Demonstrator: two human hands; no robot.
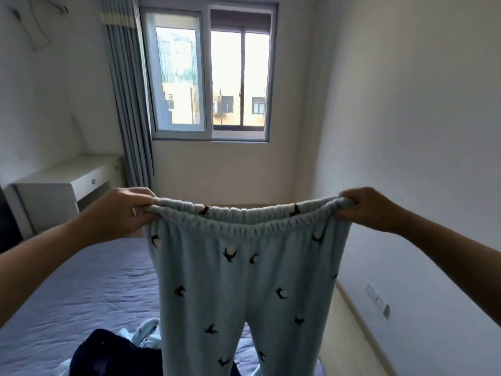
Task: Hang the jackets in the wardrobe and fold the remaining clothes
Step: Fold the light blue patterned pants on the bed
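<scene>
Hands (pixel 119 213) (pixel 368 210) grip pyjama trousers' (pixel 244 289) waistband ends, above bed (pixel 81 294).

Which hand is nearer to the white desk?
Left. The left hand grips the waistband just right of the desk; the right hand grips its far end.

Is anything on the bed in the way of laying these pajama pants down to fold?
A dark navy garment and a light blue patterned garment lie bunched on the bed beside the pajama pants' hanging legs; farther up, the bed looks bare.
</scene>
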